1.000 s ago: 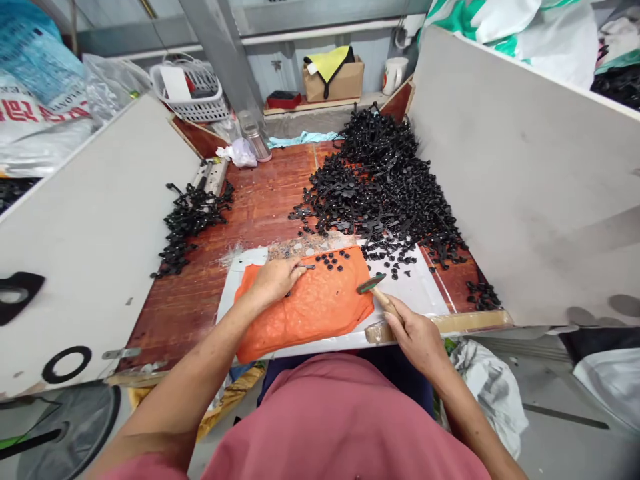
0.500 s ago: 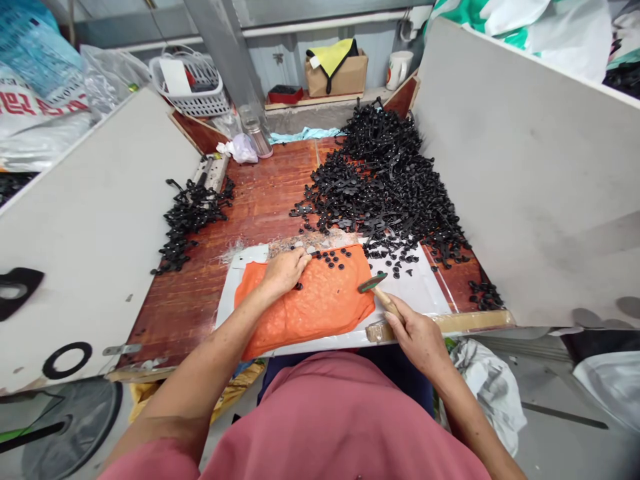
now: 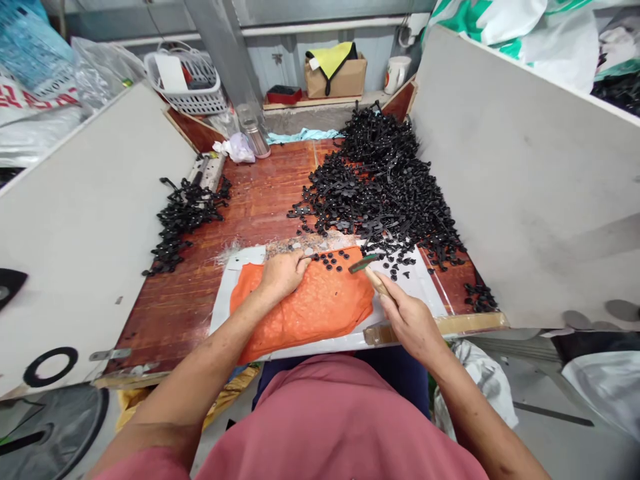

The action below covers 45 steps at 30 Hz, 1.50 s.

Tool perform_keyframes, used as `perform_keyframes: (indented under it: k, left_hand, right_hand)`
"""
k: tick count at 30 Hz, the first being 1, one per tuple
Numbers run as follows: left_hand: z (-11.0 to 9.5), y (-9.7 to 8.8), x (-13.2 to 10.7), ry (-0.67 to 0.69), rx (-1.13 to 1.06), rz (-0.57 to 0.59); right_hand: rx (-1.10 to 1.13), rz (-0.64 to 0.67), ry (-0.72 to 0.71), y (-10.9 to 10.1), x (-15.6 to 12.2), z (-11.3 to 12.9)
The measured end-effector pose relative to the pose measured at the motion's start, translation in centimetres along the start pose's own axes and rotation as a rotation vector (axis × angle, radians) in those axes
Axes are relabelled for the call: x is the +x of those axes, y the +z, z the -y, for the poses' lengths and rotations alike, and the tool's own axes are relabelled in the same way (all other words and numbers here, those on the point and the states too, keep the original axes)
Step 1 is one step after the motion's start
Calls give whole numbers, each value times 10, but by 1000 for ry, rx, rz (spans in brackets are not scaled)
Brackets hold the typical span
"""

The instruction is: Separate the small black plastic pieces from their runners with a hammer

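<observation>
My left hand (image 3: pixel 284 275) rests over the upper left of an orange cloth (image 3: pixel 305 313), thumb and fingers pinched together. A small black part (image 3: pixel 315 257) pokes out at the fingertips; most of it is hidden. My right hand (image 3: pixel 413 323) is wrapped round the wooden handle of a hammer (image 3: pixel 379 283). Its greenish head (image 3: pixel 363 263) hangs near the cloth's upper right corner. Several round black pieces (image 3: pixel 330 261) lie in a cluster on the cloth between the left hand and the hammer head.
A large heap of black parts (image 3: pixel 380 180) covers the table's right side. A smaller pile (image 3: pixel 183 220) lies at the left. White panels (image 3: pixel 520 167) wall both sides. At the back stand a steel bottle (image 3: pixel 256 139), a basket (image 3: pixel 193 87) and a mug (image 3: pixel 397 75).
The hammer in my right hand has moved up and left. A black piece below my left hand no longer shows. The whole view has shifted slightly.
</observation>
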<state>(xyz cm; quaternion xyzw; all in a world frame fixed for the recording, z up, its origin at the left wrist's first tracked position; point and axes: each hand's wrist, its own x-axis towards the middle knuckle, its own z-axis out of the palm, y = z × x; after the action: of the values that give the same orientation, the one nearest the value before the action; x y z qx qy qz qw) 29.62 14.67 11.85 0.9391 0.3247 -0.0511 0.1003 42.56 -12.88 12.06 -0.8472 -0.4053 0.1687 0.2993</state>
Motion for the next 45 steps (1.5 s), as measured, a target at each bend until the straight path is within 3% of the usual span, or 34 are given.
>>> perform_keyframes:
  k: [8,13,17,22,25,30,34,36,39,42,45]
  left_hand:
    - [2,3,5,8,1,17]
    - [2,0,5,23,-32,39]
    - [3,0,5,20,-43,46]
    - [5,0,3,10,-54,37]
    - [6,2,-1,-38,-130,-18]
    - [10,13,2,-102,-386,-143]
    - [24,10,5,-85,-505,-191]
    - [29,4,2,-68,-431,-168]
    - [28,-3,-5,38,-312,-72]
    - [17,-1,-10,195,-297,-16]
    - [7,2,-8,248,-305,14]
  right_hand:
    - [-297,-26,-199,17,64,49]
    - [-410,67,-196,24,70,55]
    - [-360,-5,-208,23,71,58]
    - [-558,147,-164,26,76,66]
    - [-606,156,-169,29,77,67]
    - [-538,115,-178,31,67,63]
    - [-347,20,-190,16,48,51]
    - [-264,-23,-162,4,34,42]
    - [-185,14,-114,-4,7,25]
    - [-142,122,-132,4,-17,12]
    - [-121,189,-108,18,-29,5]
